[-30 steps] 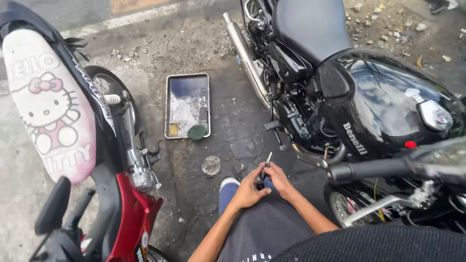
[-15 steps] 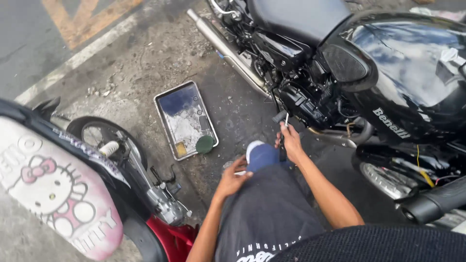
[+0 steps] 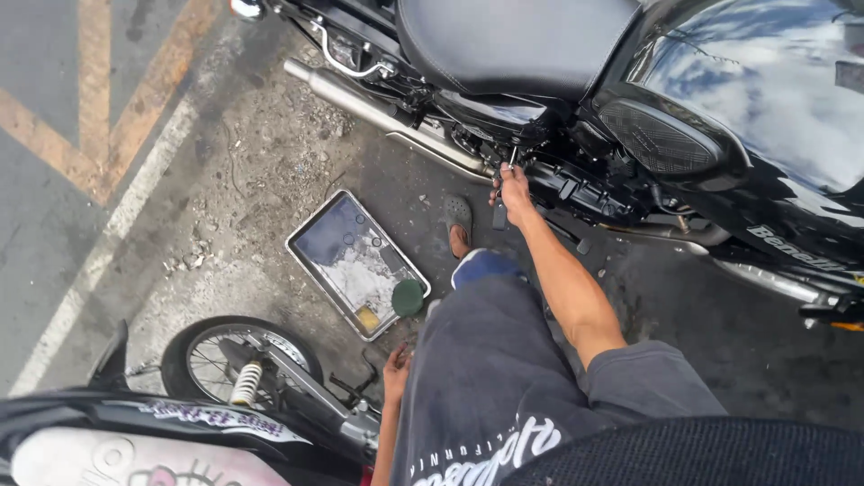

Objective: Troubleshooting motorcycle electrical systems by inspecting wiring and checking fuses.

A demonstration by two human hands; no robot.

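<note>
Roughly, scene: squatting betw. two bikes on rough concrete, seen from above.
Room, R side: black motorcycle (image 3: 630,117) fills top and right; exhaust pipe (image 3: 387,117) runs along its near edge, close to the work spot.
Room, L side: pink scooter (image 3: 135,450) along bottom edge, its rear wheel (image 3: 238,364) just beside metal tray (image 3: 317,270).
Open ground: bare strip betw. tray and exhaust; more free concrete left of tray out to painted lines (image 3: 99,243).
Tray: flat on ground, tilted diagonal, green round lid (image 3: 408,297) at its near-right corner, small bits inside, too small to tell.
R hand (image 3: 513,191): arm stretched fwd over knee, reaching to bike's lower frame under seat; fingers closed on a thin tool (image 3: 511,158) pointing up into engine area; dark piece hanging below hand, unclear what.
L hand (image 3: 396,371): down beside left thigh, near scooter frame, well apart from bike; fingers curled, grip cannot tell.
Foot: sandal (image 3: 458,216) on ground betw. tray and R hand.
</note>
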